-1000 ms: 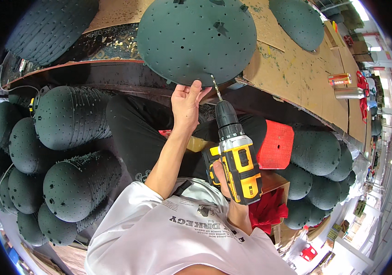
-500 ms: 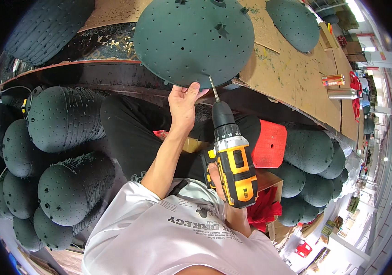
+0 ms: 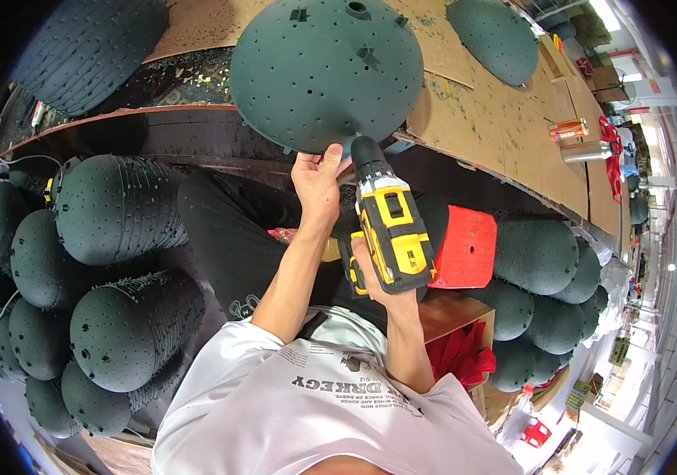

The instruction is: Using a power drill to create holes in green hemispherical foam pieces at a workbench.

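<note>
A dark green dome-shaped shell, dotted with small holes, rests at the edge of the cardboard-covered bench in front of me. My left hand pinches the dome's near rim, thumb on the outer face and fingers underneath. A yellow and black cordless drill is gripped by its handle in my right hand. Its chuck sits close against the dome's lower surface, just right of my left thumb. Most of the bit is out of sight there, apparently inside the shell.
Stacks of similar green domes stand to my left, and more to my right. On the cardboard-covered bench lie another dome and a metal bottle. A red plastic piece is beside my right knee, above an open box holding red cloth.
The drill has moved forward and up toward the dome, and its long bit no longer shows. My left hand keeps its hold on the rim.
</note>
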The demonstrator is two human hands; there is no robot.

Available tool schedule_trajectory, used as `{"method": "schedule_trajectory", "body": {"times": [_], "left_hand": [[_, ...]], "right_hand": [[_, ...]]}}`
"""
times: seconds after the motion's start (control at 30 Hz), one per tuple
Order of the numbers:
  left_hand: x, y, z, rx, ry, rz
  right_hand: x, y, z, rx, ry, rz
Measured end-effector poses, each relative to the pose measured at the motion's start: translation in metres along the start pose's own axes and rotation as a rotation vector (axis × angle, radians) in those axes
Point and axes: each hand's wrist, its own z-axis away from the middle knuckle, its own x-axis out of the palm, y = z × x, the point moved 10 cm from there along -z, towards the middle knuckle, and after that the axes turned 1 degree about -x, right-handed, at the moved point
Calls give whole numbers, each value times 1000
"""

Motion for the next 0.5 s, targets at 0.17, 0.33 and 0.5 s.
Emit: {"method": "schedule_trajectory", "body": {"times": [0.17,0.33,0.5], "left_hand": [[3,3,2,9,9,23],[4,3,-3,3,-8,31],[3,0,-2,7,-19,15]], "right_hand": [[-9,-8,8,1,28,-98],[-14,-16,22,-27,-20,-28],[-15,-10,12,-44,40,-146]]}}
